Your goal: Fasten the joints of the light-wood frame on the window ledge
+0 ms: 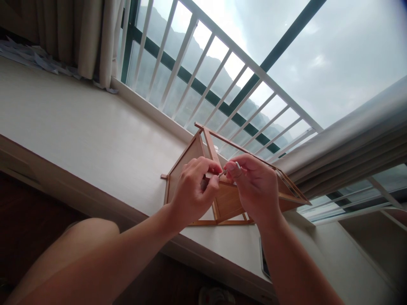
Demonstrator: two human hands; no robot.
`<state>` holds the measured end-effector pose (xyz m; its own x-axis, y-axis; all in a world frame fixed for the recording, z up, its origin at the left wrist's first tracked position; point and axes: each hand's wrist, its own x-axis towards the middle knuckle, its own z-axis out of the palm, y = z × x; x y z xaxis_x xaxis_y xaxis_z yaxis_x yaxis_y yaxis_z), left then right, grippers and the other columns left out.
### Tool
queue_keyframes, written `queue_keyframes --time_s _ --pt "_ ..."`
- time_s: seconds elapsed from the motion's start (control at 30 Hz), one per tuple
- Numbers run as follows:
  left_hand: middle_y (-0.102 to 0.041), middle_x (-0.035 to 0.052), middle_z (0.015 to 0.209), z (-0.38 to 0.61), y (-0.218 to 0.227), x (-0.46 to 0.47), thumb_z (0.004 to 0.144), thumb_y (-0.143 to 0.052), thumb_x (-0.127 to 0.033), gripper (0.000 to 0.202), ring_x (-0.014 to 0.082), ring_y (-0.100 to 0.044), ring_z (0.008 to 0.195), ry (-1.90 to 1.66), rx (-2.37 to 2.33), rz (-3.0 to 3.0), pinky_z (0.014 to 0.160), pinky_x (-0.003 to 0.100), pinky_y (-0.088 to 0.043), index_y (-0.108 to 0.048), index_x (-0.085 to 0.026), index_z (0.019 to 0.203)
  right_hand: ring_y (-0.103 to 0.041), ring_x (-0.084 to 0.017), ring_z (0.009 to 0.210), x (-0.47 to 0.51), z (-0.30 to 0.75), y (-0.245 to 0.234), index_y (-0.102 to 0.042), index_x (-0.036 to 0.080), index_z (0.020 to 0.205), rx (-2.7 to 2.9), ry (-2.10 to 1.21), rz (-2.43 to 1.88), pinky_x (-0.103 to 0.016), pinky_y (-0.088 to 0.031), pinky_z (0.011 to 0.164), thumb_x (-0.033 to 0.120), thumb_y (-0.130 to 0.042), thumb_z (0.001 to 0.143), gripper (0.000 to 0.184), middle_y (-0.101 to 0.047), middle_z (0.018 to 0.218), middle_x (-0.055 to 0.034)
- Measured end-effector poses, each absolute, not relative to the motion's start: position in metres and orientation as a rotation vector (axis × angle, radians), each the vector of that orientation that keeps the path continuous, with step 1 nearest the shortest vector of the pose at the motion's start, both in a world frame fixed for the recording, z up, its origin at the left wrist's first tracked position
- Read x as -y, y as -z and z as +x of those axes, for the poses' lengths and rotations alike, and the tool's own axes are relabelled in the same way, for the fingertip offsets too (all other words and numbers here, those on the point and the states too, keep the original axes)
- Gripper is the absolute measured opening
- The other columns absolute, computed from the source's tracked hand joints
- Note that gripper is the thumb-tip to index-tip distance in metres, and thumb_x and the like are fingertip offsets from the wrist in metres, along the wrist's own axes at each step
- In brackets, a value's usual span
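My left hand point(193, 190) pinches small pale piece point(210, 174); right hand point(254, 186) grips thin metal tool point(229, 169), tip toward piece, long axis level across frame centre. Hands nearly touching, left holding, right working. Just behind: wooden frame point(229, 199), smooth tan panels, thin slats, on matte white sill point(95, 135). Dark phone point(263, 260) at sill edge, lower right.

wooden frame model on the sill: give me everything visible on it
The wooden frame model looks like thin light-brown wood: flat panels edged with slim strips, a long strip running along its top toward the window. It appears unfinished, one side open. It sits tilted on the white windowsill, near the railing. The left hand and right hand meet in front of it, pinching a small metal tool; contact with the wood is unclear.
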<state>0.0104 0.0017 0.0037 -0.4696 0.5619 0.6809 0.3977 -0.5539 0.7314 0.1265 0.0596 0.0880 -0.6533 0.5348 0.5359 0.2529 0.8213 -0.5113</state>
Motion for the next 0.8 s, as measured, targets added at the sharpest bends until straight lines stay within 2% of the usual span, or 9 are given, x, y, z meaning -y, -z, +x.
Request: queue_keyframes --time_s 0.17,0.33,0.53,0.8 --pt "-0.061 0.0009 0.087 0.011 -0.005 -0.002 0.086 -0.048 -0.017 0.01 0.0172 -0.056 0.085 -2.177 -1.429 1.549 0.08 0.032 -0.044 -0.058 -0.02 0.088 -0.035 -0.008 0.056 -0.058 0.123 -0.088 -0.043 0.019 0.066 2.258 -0.464 -0.537 -0.023 -0.029 0.051 0.028 -0.064 0.088 0.031 -0.037 0.062 0.0057" --pt "-0.061 0.0017 0.087 0.01 -0.003 -0.002 0.086 -0.049 -0.018 0.01 0.018 -0.056 0.086 -2.166 -1.429 1.551 0.081 0.033 -0.045 -0.058 -0.02 0.089 -0.028 -0.007 0.055 -0.058 0.116 -0.083 -0.035 0.019 0.063 2.188 -0.443 -0.548 -0.023 -0.026 0.05 0.027 -0.065 0.087 0.04 -0.031 0.06 0.0066" --pt "-0.062 0.0017 0.088 0.01 -0.004 -0.002 0.085 -0.049 -0.017 0.01 0.0182 -0.056 0.087 -2.169 -1.443 1.543 0.08 0.033 -0.045 -0.058 -0.02 0.089 -0.039 -0.009 0.055 -0.059 0.117 -0.077 -0.046 0.019 0.066 2.118 -0.546 -0.562 -0.024 -0.032 0.052 0.034 -0.064 0.089 0.032 -0.042 0.06 0.0051" --pt "-0.063 0.002 0.089 0.01 -0.004 -0.002 0.085 -0.048 -0.017 0.011 0.0182 -0.057 0.087 -2.171 -1.436 1.542 0.081 0.033 -0.046 -0.058 -0.02 0.088 -0.048 -0.009 0.055 -0.058 0.119 -0.085 -0.058 0.019 0.077 2.08 -0.625 -0.511 -0.023 -0.038 0.052 0.031 -0.065 0.088 0.018 -0.054 0.062 0.0039"
